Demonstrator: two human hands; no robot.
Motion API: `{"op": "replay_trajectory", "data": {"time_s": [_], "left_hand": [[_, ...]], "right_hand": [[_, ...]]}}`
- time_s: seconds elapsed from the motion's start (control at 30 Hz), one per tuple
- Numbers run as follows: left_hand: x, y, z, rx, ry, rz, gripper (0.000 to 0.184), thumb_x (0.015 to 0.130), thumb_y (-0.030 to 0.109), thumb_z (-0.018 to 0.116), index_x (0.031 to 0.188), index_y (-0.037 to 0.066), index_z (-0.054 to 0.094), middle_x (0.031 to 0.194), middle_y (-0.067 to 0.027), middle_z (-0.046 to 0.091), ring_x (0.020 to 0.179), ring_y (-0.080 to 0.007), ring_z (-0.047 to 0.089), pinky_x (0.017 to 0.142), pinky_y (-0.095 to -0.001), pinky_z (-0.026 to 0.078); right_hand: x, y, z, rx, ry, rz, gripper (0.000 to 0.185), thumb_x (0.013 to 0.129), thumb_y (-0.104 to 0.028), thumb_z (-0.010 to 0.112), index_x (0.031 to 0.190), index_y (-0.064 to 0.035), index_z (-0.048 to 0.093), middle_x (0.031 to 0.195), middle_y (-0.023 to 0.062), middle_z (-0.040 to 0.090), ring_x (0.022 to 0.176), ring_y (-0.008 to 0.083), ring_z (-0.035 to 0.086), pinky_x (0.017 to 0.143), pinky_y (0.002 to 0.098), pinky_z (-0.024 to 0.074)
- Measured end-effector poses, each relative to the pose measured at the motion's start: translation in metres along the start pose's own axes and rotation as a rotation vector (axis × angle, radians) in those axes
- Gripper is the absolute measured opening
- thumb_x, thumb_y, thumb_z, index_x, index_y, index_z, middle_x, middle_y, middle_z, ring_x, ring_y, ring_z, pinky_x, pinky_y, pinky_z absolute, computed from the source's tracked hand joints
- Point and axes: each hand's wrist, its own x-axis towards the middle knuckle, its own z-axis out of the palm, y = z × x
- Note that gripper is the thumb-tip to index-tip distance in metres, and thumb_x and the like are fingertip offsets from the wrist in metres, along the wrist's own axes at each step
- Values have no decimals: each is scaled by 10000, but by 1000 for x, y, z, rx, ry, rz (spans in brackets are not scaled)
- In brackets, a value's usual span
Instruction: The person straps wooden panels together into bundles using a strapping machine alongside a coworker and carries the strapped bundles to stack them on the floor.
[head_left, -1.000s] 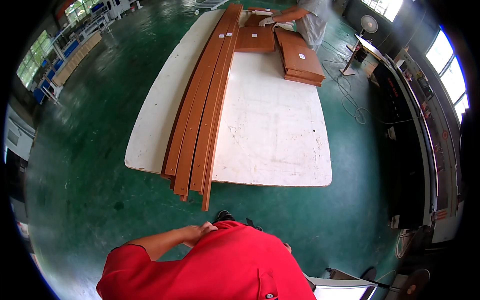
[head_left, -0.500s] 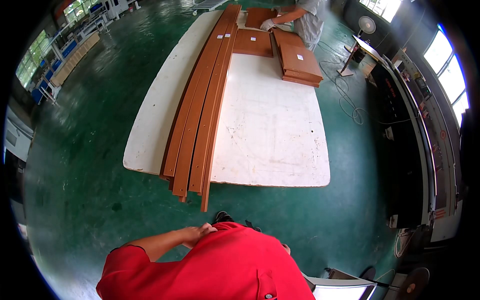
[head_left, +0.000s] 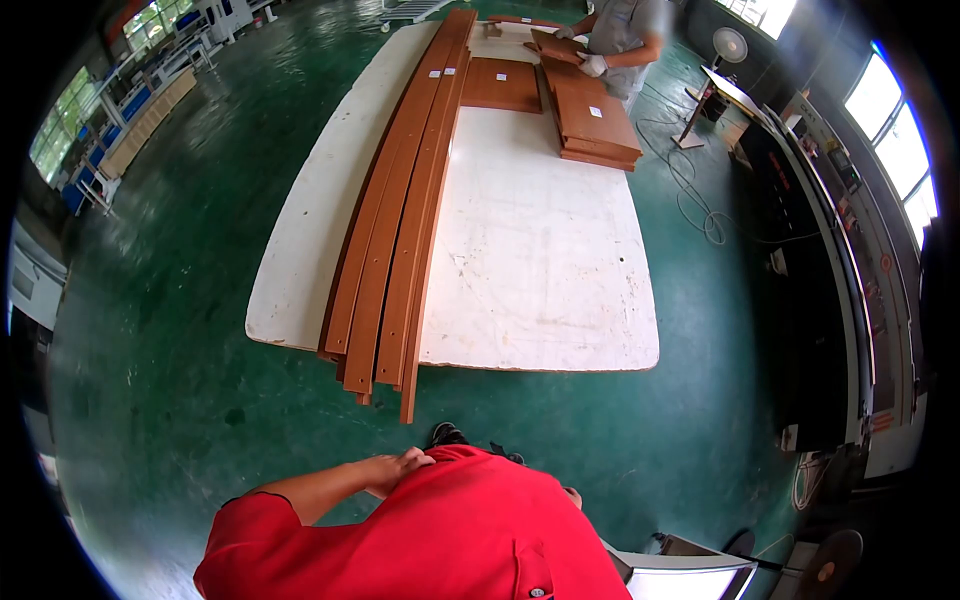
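My left hand [head_left: 396, 470] rests against the front of my red shirt [head_left: 440, 530], its fingers curled in at the hem; whether they grip the cloth is too small to tell. Of my right hand [head_left: 573, 495] only a sliver shows past the shirt's right side, with its fingers hidden. Beyond the floor in front of me, long reddish-brown boards [head_left: 385, 260] lie lengthwise on a white table [head_left: 540, 270], their near ends sticking out over its edge. Neither hand touches them.
At the far end a co-worker [head_left: 625, 45] in grey with white gloves holds a brown panel [head_left: 560, 46] beside stacked panels [head_left: 597, 125]. Cables [head_left: 690, 190] lie on the floor at the right, near a fan [head_left: 730, 45]. A white-topped unit [head_left: 685, 582] stands behind my right side.
The co-worker has lifted a brown panel from the table's far end and moved it right, over the stacked panels. My hands have stayed where they were.
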Motion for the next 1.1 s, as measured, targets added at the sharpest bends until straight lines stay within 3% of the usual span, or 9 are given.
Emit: {"op": "replay_trajectory", "data": {"time_s": [0.8, 0.9, 1.1], "left_hand": [[8, 2, 3, 20, 25, 20, 883, 729, 221, 733, 1414, 153, 181, 1332, -170, 309, 1088, -426, 545, 914, -478, 462], [9, -1, 4, -2, -5, 4, 857, 761, 332, 720, 1424, 168, 202, 1396, -147, 299, 1178, -399, 505, 982, -476, 434], [6, 3, -1, 13, -25, -6, 848, 747, 313, 724, 1406, 161, 212, 1370, -146, 317, 1163, -403, 514, 972, -464, 448]], "right_hand": [[14, 13, -1, 37, 7, -4, 190, 803, -146, 660, 910, 10, 680, 759, 64, 669, 661, 139, 617, 609, 286, 510], [9, 7, -2, 35, 3, -5, 191, 804, -147, 661, 908, 12, 679, 758, 63, 669, 660, 139, 617, 607, 285, 509], [15, 16, 0, 49, 1, -8, 187, 805, -142, 663, 911, 11, 679, 756, 63, 668, 659, 138, 617, 604, 280, 509]]}}
